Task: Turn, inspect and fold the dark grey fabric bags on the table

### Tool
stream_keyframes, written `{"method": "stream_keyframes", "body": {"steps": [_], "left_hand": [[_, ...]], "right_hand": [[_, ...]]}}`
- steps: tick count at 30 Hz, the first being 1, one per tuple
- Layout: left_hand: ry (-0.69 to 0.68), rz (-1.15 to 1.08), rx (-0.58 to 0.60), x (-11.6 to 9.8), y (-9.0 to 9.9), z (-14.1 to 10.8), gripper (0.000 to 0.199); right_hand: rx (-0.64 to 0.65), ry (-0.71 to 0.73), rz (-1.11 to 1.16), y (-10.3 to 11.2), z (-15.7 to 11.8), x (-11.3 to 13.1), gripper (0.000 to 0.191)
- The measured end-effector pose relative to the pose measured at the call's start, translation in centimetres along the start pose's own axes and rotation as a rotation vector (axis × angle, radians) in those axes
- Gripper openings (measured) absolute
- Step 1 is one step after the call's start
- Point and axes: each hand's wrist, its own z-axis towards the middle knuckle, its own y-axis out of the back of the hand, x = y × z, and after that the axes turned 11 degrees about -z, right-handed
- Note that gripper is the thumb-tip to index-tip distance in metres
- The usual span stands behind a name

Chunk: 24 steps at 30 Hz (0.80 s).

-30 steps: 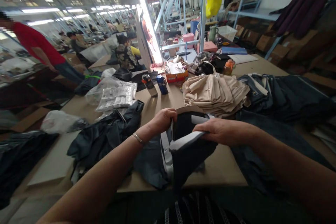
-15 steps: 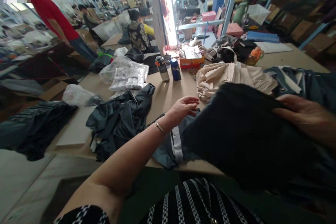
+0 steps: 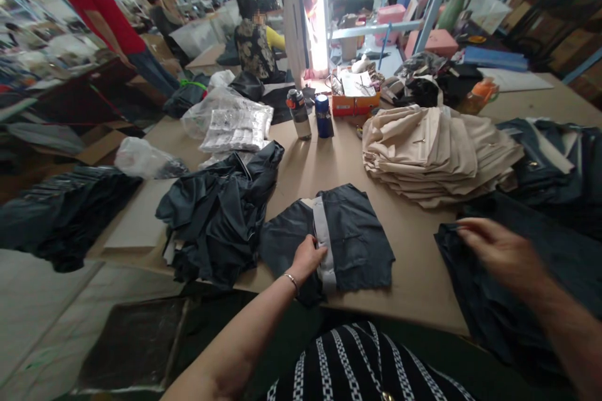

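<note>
A dark blue-grey fabric piece (image 3: pixel 360 238) with a pale grey strip (image 3: pixel 324 232) down it lies at the table's front edge. My left hand (image 3: pixel 308 258) has its fingers curled together on this piece, pinching it beside the strip. On the right, my right hand (image 3: pixel 498 254) is closed on the edge of another dark cloth (image 3: pixel 463 276), which hangs over the table's front edge. Its fingertips are slightly blurred. A crumpled heap of dark fabric (image 3: pixel 216 213) lies left of my left hand.
Beyond my right hand is a stack of beige fabric pieces (image 3: pixel 423 150), with dark garments (image 3: pixel 559 156) beside it. Two bottles, one grey (image 3: pixel 300 116) and one blue (image 3: pixel 323 116), stand behind. An orange box (image 3: pixel 355 104) is near them. A person in red (image 3: pixel 101 12) stands far left.
My right hand has lowered the dark cloth toward the right, uncovering the piece with the strip. My left hand has moved down and closed on that piece.
</note>
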Motion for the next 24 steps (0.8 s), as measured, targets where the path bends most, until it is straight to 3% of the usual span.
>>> {"method": "stream_keyframes", "body": {"steps": [3,6,9,13,17,24], "left_hand": [[0.005,-0.067,0.011,0.5,-0.6,0.2,0.014],[0.025,-0.187,0.057,1.0,-0.6,0.0,0.009],[0.068,-0.311,0.104,1.3,-0.5,-0.7,0.019],[0.151,-0.463,0.091,1.3,-0.2,-1.7,0.024],[0.18,-0.62,0.063,-0.2,0.4,-2.5,0.021],[0.143,-0.897,0.335,-5.1,-0.6,-4.3,0.042]], "right_hand": [[0.477,0.275,0.016,-11.5,0.3,6.7,0.032],[0.537,0.216,-0.033,-20.9,0.5,12.1,0.048],[0.516,0.113,-0.053,-25.2,1.4,13.8,0.04],[0.556,0.058,0.066,-24.7,3.1,12.8,0.012],[0.641,0.034,0.375,-21.4,3.1,11.6,0.02],[0.7,-0.043,0.695,-17.5,0.6,10.3,0.02]]}}
